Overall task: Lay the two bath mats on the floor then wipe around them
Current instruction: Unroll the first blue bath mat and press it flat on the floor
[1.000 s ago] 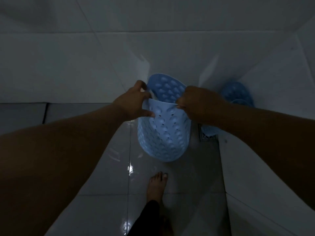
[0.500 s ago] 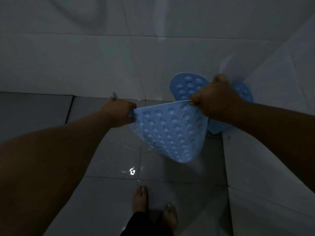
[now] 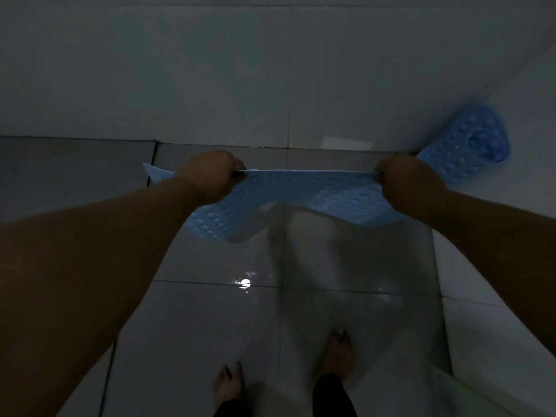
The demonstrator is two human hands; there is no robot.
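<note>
A light blue bath mat (image 3: 304, 194) with round bumps hangs stretched wide in the air above the floor. My left hand (image 3: 209, 176) grips its upper edge on the left, and my right hand (image 3: 404, 179) grips the same edge on the right. The mat sags in waves below my hands. A second blue bath mat (image 3: 472, 139) leans rolled or curled in the far right corner, partly behind my right hand.
The room is dim. Glossy white floor tiles (image 3: 210, 326) look wet, with a bright light reflection (image 3: 245, 282). White tiled walls (image 3: 240, 70) stand ahead and to the right. My bare feet (image 3: 338, 353) stand near the bottom of the view.
My hands have moved apart, spreading the folded mat out wide. The view has shifted, so the second mat now sits further right in the corner.
</note>
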